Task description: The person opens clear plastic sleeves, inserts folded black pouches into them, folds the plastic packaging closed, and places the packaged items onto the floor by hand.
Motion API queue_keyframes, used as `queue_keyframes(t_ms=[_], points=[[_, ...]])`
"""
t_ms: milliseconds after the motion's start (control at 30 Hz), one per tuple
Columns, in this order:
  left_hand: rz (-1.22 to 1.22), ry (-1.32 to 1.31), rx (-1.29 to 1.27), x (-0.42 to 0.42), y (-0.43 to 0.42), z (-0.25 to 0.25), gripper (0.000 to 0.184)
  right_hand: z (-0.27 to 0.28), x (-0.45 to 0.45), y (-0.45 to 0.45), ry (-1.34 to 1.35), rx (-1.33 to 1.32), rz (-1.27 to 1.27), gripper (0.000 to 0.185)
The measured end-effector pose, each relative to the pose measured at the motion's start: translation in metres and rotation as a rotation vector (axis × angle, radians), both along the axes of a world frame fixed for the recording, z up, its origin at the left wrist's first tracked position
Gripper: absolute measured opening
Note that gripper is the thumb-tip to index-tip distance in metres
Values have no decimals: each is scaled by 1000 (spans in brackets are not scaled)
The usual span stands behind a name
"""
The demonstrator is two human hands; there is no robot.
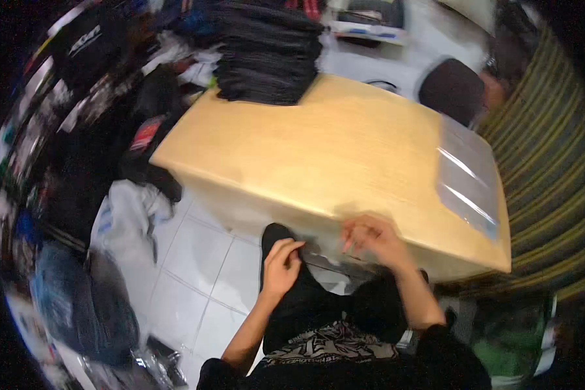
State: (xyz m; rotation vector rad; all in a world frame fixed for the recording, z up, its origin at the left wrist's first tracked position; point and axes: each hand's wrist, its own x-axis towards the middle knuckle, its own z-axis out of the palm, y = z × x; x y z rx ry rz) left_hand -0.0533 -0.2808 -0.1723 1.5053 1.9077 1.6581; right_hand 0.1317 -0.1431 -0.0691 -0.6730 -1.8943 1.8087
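Observation:
Over my dark-trousered leg is my left hand (283, 265), its fingers curled in and nothing visible between them. My right hand (369, 239) hovers by the near edge of the wooden table (273, 149), smeared by motion, so its fingers are hard to make out. A tall stack of folded black garments (266, 58) stands at the table's far left. Toward the right end of the table lies a clear plastic sleeve (468, 175) with bright reflections.
Clothes and bags crowd the left side, with a pale garment (130, 218) on the tiled floor (198, 247). Behind the table is a dark chair back (452, 90). A striped curtain (546, 149) hangs at right, above a green container (510, 335).

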Motion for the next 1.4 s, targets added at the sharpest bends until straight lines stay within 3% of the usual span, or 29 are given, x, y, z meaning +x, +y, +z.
queue_keyframes(t_ms=[100,167,233,267,300,333,367,433,467,533,633,733,867,933,967,1067,1167,1300,1400], points=[[-373,55,125,36,60,55,24,20,81,69,15,344,-415,24],[-533,59,184,59,100,71,25,33,132,106,-280,717,-767,31],[-615,-21,114,85,125,93,23,36,183,137,-516,824,-931,39],[-664,-29,96,96,145,93,19,29,207,158,-583,914,-941,42],[-675,152,173,106,168,93,17,14,232,177,-652,997,-937,45],[-731,108,60,119,180,105,18,-5,250,184,-723,1075,-920,48],[-778,67,-42,131,197,119,20,-21,257,184,-893,996,-879,49],[-765,185,5,144,235,115,22,-44,248,185,-1215,839,-778,53],[-794,149,-39,155,254,117,23,-50,249,189,-1185,852,-811,52],[-736,503,126,179,284,112,25,-59,252,189,-1121,874,-874,52],[-735,767,353,201,315,91,26,-61,258,205,-1111,874,-903,51],[-830,836,292,208,331,82,25,-44,267,208,-990,761,-892,50],[-744,859,395,209,335,90,18,-16,275,221,-981,627,-694,54],[-746,737,330,210,337,101,13,2,273,216,-1012,607,-626,54],[-750,647,266,211,336,104,12,2,271,211,-841,640,-646,50],[-791,457,143,210,342,104,13,12,260,180,-662,851,-622,47],[-826,357,-6,210,337,121,14,11,260,177,-691,884,-712,32],[-867,395,241,215,346,114,14,19,252,177,-612,843,-834,18],[-803,356,210,220,344,118,12,19,254,192,-597,822,-838,21]])
